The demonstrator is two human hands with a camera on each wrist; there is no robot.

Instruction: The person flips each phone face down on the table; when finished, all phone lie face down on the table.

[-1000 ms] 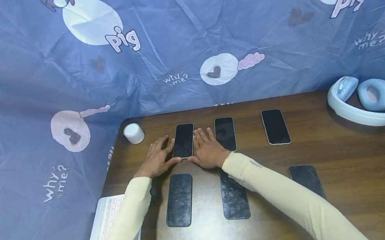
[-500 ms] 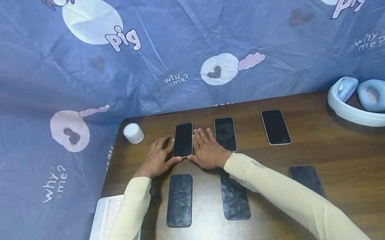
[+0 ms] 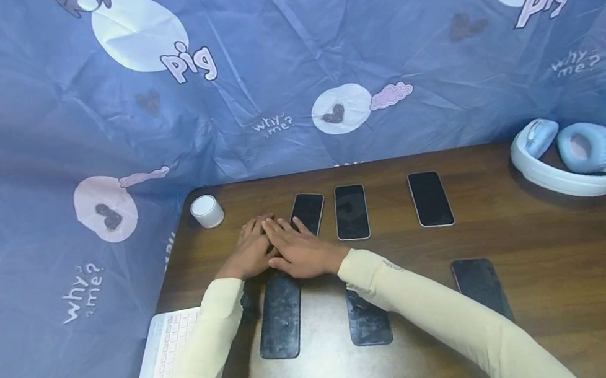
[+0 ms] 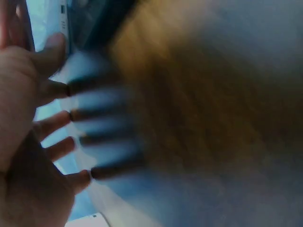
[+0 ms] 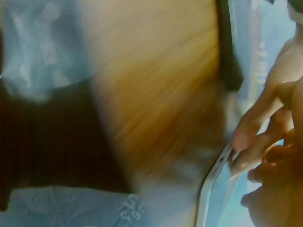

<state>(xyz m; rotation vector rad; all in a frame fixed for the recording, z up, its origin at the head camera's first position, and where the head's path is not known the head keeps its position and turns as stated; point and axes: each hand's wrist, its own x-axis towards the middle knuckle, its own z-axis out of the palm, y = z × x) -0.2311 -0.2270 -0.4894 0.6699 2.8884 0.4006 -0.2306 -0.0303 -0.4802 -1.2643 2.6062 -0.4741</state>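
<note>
A black-screened smartphone (image 3: 308,212) lies tilted on the wooden table, its lower left part hidden behind my right hand. My right hand (image 3: 304,255) reaches across with its fingers extended, their tips meeting the fingers of my left hand (image 3: 248,252). Those left fingers are extended too, and neither hand is curled round anything. The left wrist view shows the left thumb (image 4: 56,47) by the edge of a phone (image 4: 64,23). In the right wrist view, a phone's edge (image 5: 208,189) runs beside the fingers. Just below both hands lies a dark phone (image 3: 281,319).
More phones lie in the back row, a middle one (image 3: 351,211) and a right one (image 3: 431,199). Nearer are a phone (image 3: 369,318) partly under the right sleeve and another phone (image 3: 481,287). A white cylinder (image 3: 207,212), blue headphones (image 3: 571,158) and a keyboard (image 3: 168,360) surround them.
My right hand has shifted left from beside the phone to meet my left hand. The phone has turned clockwise and slid right, closer to the middle phone.
</note>
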